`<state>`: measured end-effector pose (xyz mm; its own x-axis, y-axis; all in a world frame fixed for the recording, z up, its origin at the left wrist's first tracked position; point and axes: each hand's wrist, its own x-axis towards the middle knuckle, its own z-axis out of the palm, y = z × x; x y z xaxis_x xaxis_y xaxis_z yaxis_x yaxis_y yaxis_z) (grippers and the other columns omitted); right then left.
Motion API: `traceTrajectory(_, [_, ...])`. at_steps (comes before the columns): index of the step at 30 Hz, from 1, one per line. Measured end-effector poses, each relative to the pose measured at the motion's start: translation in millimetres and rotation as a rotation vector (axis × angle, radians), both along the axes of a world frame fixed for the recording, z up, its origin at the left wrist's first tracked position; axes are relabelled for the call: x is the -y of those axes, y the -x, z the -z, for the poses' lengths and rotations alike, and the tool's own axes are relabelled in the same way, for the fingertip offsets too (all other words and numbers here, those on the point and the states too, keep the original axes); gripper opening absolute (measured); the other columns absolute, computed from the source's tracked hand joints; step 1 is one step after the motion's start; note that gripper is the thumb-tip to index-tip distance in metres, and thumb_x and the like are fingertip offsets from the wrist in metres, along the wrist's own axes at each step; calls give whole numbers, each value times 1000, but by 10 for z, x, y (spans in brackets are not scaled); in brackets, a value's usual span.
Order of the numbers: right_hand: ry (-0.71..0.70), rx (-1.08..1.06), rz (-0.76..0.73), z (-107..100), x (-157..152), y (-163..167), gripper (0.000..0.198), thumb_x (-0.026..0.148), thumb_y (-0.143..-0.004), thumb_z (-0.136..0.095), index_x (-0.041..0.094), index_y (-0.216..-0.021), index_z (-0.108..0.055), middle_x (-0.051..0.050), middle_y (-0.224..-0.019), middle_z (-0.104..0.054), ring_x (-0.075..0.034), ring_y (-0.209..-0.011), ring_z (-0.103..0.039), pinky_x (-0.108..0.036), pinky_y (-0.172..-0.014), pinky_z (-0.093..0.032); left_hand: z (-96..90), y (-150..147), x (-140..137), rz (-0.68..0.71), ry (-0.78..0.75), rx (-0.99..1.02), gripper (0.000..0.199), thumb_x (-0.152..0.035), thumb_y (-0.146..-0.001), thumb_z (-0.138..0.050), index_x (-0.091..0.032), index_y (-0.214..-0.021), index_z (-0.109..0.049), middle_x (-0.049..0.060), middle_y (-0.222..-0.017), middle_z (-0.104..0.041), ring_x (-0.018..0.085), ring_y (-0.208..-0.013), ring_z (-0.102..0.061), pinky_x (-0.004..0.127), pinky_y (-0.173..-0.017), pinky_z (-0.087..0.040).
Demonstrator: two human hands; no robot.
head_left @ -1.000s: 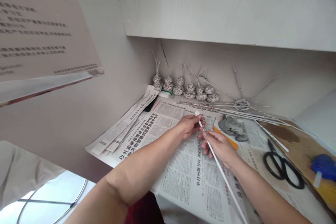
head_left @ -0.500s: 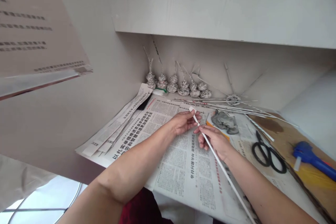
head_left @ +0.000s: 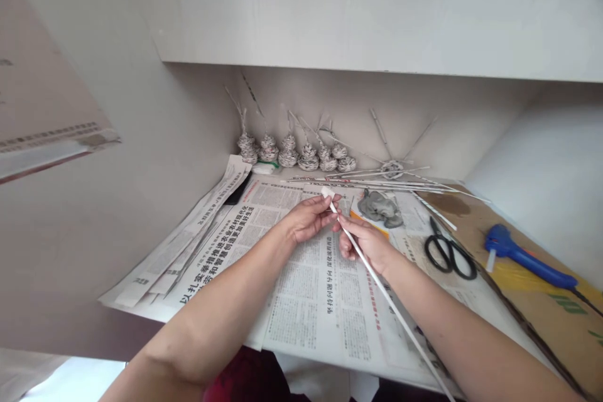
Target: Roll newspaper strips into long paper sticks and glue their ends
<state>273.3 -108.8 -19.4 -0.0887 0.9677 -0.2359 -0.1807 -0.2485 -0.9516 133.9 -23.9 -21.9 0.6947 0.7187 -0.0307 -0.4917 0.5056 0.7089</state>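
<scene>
Your hands (head_left: 308, 220): two. Your white stick (head_left: 390, 300): one. Far: six woven gourds (head_left: 308, 160). Right: one scissors pair (head_left: 446, 240), one blue glue gun (head_left: 527, 257).

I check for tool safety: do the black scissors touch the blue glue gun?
Apart: the head view shows a strip of surface between the scissors and the glue gun.

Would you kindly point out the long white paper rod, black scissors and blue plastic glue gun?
Long white paper rod (head_left: 393, 305), head view: middle shaft.
Black scissors (head_left: 451, 254), head view: where handle loops meet.
Blue plastic glue gun (head_left: 530, 259), head view: handle.
</scene>
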Motion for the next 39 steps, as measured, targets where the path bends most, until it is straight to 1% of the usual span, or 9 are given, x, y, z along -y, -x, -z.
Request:
traceTrajectory(3, [17,-55,-22,7,-1,-15,34,50,-75,-63,17,-77,-55,6,-41,-49,-10,-35,-48,-20,-35,-27,-5,-3,-2,-16,6,3,17,-8,-82,-58,-7,-97,-66,8,-81,-65,11,-74,-66,17,-68,-55])
traceTrajectory(7, [12,-49,-13,28,-5,-8,34,51,-75,-63,17,-78,-55,6,-42,-51,-10,-36,-49,-19,-35,-27,1,-29,-9,-89,35,-31,4,-5,-80,-60,-8,-81,-63,8,-80,-66,12,-73,-67,16,-63,-55])
traceTrajectory(9, [-17,3,20,42,-7,7,35,52,-76,-62,17,-77,-56,5,-41,-51,-10,-35,-50,-19,-34,-28,8,-46,-8,-112,42,-62,3,-7,-80,-60,-8,-78,-61,8,-79,-67,12,-72,-67,16,-62,-55])
traceTrajectory(14, [-118,202,88,82,-8,39,36,52,-79,-57,16,-74,-57,5,-42,-52,-9,-35,-51,-18,-33,-28,-6,-78,22,-166,32,-141,5,-11,-79,-63,-8,-77,-60,8,-77,-67,11,-67,-66,16,-58,-54])
traceTrajectory(19, [-126,267,89,113,-9,38,39,55,-80,-54,17,-75,-57,4,-43,-52,-9,-35,-51,-18,-33,-29,-32,-85,45,-174,-6,-177,5,-11,-78,-65,-7,-77,-63,9,-76,-67,11,-66,-65,15,-58,-54])
traceTrajectory(24, [-106,247,81,109,-11,28,41,57,-79,-55,16,-77,-58,4,-43,-52,-9,-35,-51,-18,-33,-30,-22,-68,34,-146,23,-176,8,-13,-78,-65,-7,-82,-65,10,-81,-68,12,-68,-66,16,-60,-54])
traceTrajectory(27, [-92,201,65,100,-15,18,41,57,-79,-54,16,-78,-58,4,-42,-52,-10,-35,-52,-18,-32,-30,-13,-57,33,-131,51,-172,10,-14,-78,-66,-8,-85,-66,10,-84,-69,12,-70,-67,18,-60,-55])
traceTrajectory(34, [-64,115,40,99,-33,-8,37,52,-82,-54,15,-80,-58,4,-41,-51,-11,-35,-52,-18,-32,-29,-3,-46,32,-76,69,-128,14,-16,-82,-62,-9,-93,-65,10,-85,-68,13,-70,-66,19,-61,-55])
traceTrajectory(39, [44,-26,-53,46,-18,-34,30,46,-84,-52,17,-77,-55,5,-41,-49,-11,-35,-51,-19,-32,-29,-23,-46,45,-44,81,-114,13,-17,-85,-57,-7,-91,-64,10,-82,-67,12,-70,-66,18,-61,-55])
